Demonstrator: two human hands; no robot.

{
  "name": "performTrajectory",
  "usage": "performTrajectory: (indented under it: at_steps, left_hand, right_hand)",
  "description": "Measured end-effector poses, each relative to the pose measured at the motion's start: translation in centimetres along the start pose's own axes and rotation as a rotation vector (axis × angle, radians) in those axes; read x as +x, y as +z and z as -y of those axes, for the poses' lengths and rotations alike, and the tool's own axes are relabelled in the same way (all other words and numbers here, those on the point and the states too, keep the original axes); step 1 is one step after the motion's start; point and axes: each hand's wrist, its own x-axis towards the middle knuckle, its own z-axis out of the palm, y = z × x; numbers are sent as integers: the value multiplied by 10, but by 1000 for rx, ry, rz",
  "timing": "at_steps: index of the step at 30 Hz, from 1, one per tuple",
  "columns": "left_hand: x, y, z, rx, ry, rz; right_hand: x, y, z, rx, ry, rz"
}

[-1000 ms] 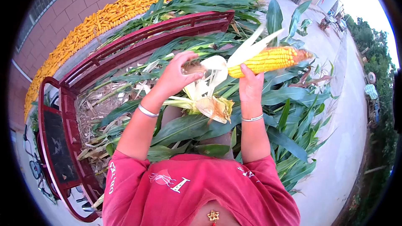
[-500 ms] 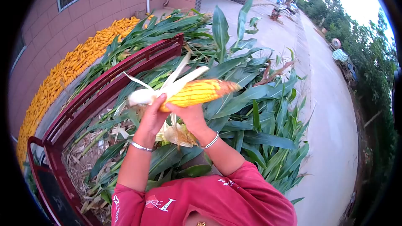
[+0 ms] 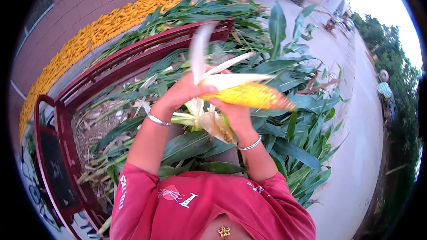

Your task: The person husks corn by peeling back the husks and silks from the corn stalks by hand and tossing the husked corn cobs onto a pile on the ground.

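Note:
A yellow corn cob (image 3: 254, 95) lies nearly level in front of me, its brownish tip pointing right. Pale husk leaves (image 3: 235, 80) are peeled back at its base, and one blurred strip stands upright. At that base my left hand (image 3: 184, 91) is closed around the husk, thumb against the cob. My right hand (image 3: 235, 114) grips the cob's underside close beside the left, its fingers partly hidden. Below the hands hangs a dry, torn husk (image 3: 212, 123) among green stalks.
Green corn stalks and leaves (image 3: 284, 149) fill a cart with dark red rails (image 3: 147, 51). Beyond the rail, husked cobs (image 3: 104, 31) lie heaped along a pink wall (image 3: 89, 0). A pale road (image 3: 356, 151) runs at right, bordered by trees (image 3: 396, 62).
Both hands and the cob have moved right in view as the camera turned. The left hand has shifted up onto the husk leaves, and one strip now swings upright.

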Motion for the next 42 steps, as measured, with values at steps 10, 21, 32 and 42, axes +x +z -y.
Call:
performTrajectory:
  at_steps: [10,21,32,42]
  left_hand:
    - [-11,20,20,-166,113,-480]
    - [-6,-7,-4,-596,112,-627]
    - [28,-34,17,-1236,383,-744]
    - [-50,-133,122,881,-799,-200]
  right_hand:
    - [-7,6,4,283,71,-28]
    - [-3,-49,-5,847,457,557]
    - [-60,65,-16,752,500,278]
    - [-22,3,1,646,293,-176]
